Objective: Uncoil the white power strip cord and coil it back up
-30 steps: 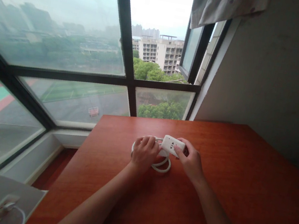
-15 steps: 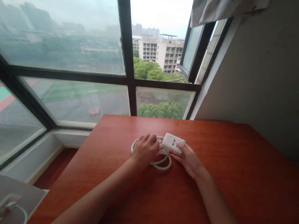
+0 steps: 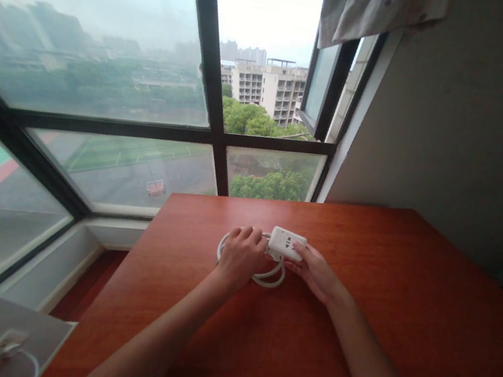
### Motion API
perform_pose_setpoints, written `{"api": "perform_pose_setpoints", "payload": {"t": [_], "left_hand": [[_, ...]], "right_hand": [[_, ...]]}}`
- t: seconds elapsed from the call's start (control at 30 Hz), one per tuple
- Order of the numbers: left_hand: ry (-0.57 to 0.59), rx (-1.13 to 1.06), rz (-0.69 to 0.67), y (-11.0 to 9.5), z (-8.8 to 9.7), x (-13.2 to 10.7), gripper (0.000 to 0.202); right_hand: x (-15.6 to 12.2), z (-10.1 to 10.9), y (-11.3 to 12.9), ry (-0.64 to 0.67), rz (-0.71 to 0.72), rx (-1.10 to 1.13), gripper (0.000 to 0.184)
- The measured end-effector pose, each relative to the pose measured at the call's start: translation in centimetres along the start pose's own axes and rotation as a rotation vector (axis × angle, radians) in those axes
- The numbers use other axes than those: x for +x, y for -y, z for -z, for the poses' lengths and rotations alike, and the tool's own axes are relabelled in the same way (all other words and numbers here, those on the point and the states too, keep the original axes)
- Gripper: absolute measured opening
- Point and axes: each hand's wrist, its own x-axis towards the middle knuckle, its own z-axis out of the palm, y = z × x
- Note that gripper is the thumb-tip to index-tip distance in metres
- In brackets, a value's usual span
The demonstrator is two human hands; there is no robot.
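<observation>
A small white power strip (image 3: 277, 249) with socket holes on its upper face is gripped at its right end by my right hand (image 3: 315, 275), the thumb on top and the other fingers at its side and below. Its white cable (image 3: 270, 283) lies looped on the reddish wooden table (image 3: 264, 345). Over the left part of the loops is my left hand (image 3: 241, 256), with curled fingers closed on the cable close to the strip's left end. The fingertips of that hand are partly hidden, and so is the cable's plug end.
Dark-framed windows (image 3: 145, 130) stand behind and left of the table, with one pane (image 3: 320, 87) swung outward. A grey cloth (image 3: 382, 11) hangs at the top. At the lower left, a wall socket (image 3: 2, 353) holds a white plug with a cord. A wall (image 3: 460, 120) rises on the right.
The whole view has shifted slightly to the left. Both hands keep their grips, and the power strip and cable stay in nearly the same place on the table.
</observation>
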Motion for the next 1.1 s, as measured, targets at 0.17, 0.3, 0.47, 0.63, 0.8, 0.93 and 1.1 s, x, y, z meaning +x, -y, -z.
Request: {"api": "perform_pose_setpoints", "payload": {"t": [0.17, 0.3, 0.47, 0.63, 0.8, 0.93, 1.1], "left_hand": [[-0.032, 0.047, -0.010, -0.4, -0.4, -0.3, 0.023], [-0.061, 0.026, 0.044, -1.0, -1.2, -0.2, 0.015], [-0.032, -0.029, 0.055, -1.2, -1.5, 0.2, 0.013], [-0.063, -0.181, 0.032, 1.1, -0.6, -1.4, 0.035], [-0.042, -0.396, 0.134, 4.7, -0.5, -3.8, 0.038], [0.050, -0.623, 0.146, 6.4, -1.4, -5.0, 0.037], [0.037, -0.649, 0.140, 6.1, -1.9, -5.4, 0.041]], "right_hand": [[-0.2, -0.7, 0.1, 0.017, 0.075, 0.039, 0.035], [-0.4, -1.1, -0.1, 0.001, 0.130, 0.044, 0.037], [0.0, -0.1, -0.2, -0.189, 0.185, -0.201, 0.045], [0.5, 1.0, -0.4, -0.219, 0.228, -0.361, 0.046], [0.4, 0.8, -0.8, -0.210, 0.293, -0.371, 0.048], [0.4, 0.7, -0.7, -0.217, 0.286, -0.341, 0.050], [0.4, 1.3, -1.0, -0.284, 0.351, -0.414, 0.054]]}}
